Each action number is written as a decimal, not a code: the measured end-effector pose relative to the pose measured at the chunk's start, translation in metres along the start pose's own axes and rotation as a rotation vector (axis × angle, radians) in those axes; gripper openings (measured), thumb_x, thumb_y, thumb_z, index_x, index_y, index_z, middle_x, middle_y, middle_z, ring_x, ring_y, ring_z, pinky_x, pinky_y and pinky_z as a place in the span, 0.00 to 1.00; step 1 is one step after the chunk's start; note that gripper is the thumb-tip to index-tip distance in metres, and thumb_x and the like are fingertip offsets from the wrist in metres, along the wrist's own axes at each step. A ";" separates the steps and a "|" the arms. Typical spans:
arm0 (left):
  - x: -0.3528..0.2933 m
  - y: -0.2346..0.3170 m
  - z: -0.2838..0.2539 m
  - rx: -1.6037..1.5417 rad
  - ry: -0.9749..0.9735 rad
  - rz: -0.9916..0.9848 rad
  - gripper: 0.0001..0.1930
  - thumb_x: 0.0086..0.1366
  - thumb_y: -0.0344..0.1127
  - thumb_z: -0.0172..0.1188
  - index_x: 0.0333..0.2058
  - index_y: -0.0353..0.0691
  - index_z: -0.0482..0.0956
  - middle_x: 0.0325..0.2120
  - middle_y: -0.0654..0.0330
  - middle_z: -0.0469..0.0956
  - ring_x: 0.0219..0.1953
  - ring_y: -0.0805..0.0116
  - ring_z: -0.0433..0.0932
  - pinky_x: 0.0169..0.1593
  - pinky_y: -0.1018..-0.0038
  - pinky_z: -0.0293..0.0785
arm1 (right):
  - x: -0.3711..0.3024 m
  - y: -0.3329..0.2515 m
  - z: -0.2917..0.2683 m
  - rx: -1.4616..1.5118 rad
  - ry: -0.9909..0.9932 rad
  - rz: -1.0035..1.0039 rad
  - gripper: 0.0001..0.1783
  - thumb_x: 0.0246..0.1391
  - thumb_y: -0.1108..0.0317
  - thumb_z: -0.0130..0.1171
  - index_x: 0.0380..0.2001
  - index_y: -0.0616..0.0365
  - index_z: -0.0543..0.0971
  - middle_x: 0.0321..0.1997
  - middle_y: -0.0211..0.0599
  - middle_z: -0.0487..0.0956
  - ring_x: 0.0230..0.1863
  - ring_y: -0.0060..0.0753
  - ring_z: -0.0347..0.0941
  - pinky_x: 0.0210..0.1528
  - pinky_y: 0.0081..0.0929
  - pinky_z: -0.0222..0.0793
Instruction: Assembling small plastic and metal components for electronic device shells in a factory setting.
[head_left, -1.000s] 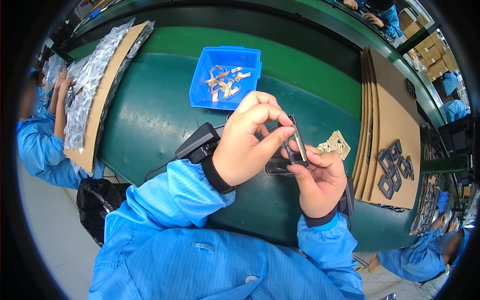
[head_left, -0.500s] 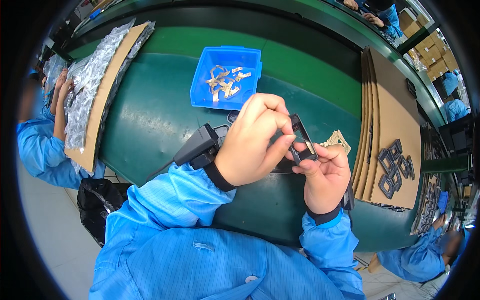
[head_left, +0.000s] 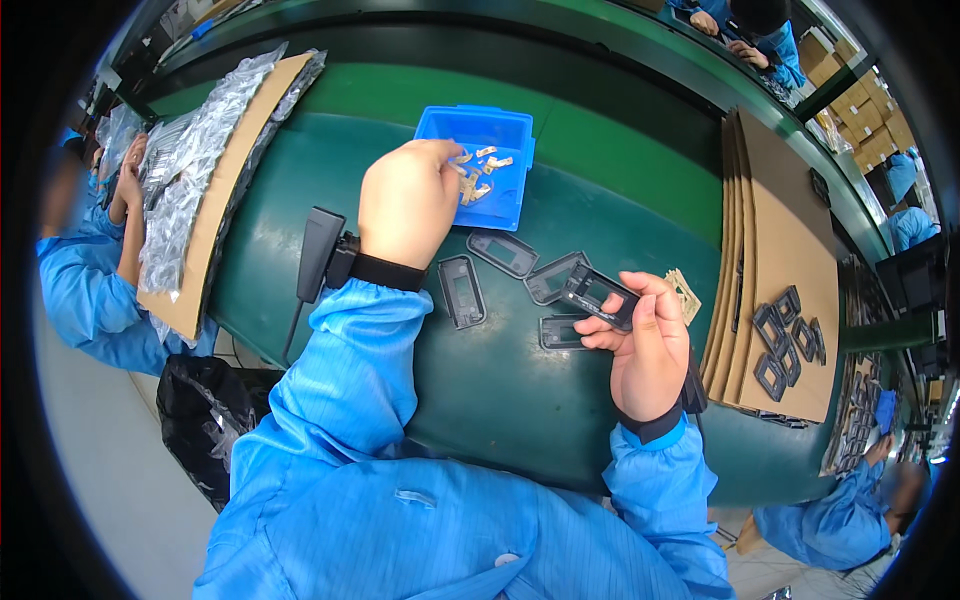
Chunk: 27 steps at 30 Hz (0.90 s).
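Nearest: blue striped smock (head_left: 420, 535), sleeves running up to both wrists. R hand (head_left: 650, 345) is raised over the tabletop (head_left: 500, 400), its grip closed on one end of a black rectangular plastic frame w/ open window (head_left: 595, 308): thumb one side, fingers the other, small gap btwn them, just the frame's thickness. Frame is tilted, window end pointing up-L.

Under & L of it, 4 loose dark-grey rectangular plastic shells (head_left: 446, 295) lie flat on the green tabletop; the L-most sits apart, 2 are partly overlapped in view by the held frame and R fingers.

L hand (head_left: 408, 205), black box-shaped device (head_left: 320, 250) by its wrist, is farther out, at the L side of the open blue plastic bin (head_left: 460, 125). Its fingers curl inward over the bin, next to thin cream paper-like strips (head_left: 470, 190) inside; fingertips mostly hidden, so can't tell if that grip is pinching a strip or free.

Out R: cream cut-out sheets (head_left: 685, 297) beyond R hand, then stacked brown cardboard sheets (head_left: 780, 200) w/ small black frames (head_left: 771, 378) on top. Far L, co-worker's hands (head_left: 130, 180) at clear plastic packing (head_left: 180, 190).
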<state>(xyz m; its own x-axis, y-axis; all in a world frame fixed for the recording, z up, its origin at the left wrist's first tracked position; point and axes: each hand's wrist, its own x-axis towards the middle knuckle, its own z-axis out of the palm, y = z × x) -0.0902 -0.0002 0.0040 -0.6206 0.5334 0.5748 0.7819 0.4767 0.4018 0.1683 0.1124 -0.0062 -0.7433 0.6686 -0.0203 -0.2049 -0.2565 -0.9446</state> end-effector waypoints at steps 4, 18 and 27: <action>-0.005 0.028 -0.005 -0.156 0.092 0.218 0.15 0.61 0.27 0.64 0.48 0.35 0.84 0.42 0.52 0.86 0.45 0.56 0.85 0.51 0.67 0.80 | -0.002 0.004 0.001 0.032 -0.029 -0.019 0.18 0.76 0.57 0.44 0.55 0.60 0.71 0.42 0.36 0.74 0.36 0.31 0.81 0.41 0.24 0.81; -0.057 0.092 -0.010 -1.338 -0.621 -0.170 0.16 0.62 0.21 0.68 0.49 0.34 0.85 0.38 0.57 0.84 0.38 0.73 0.83 0.39 0.80 0.80 | -0.009 0.003 0.014 -0.045 -0.038 -0.215 0.08 0.72 0.71 0.49 0.50 0.62 0.71 0.43 0.38 0.76 0.34 0.24 0.77 0.38 0.21 0.76; -0.059 0.088 -0.011 -1.227 -0.513 -0.038 0.16 0.59 0.21 0.71 0.47 0.35 0.86 0.34 0.56 0.87 0.34 0.73 0.84 0.37 0.78 0.79 | -0.010 0.005 0.012 -0.102 -0.057 -0.276 0.08 0.71 0.74 0.51 0.49 0.63 0.72 0.45 0.38 0.75 0.32 0.25 0.77 0.36 0.21 0.76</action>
<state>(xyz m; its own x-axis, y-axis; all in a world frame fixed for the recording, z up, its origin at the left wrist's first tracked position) 0.0162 0.0030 0.0133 -0.3834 0.8641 0.3262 0.1429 -0.2934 0.9452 0.1675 0.0959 -0.0064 -0.7036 0.6624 0.2572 -0.3410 0.0028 -0.9400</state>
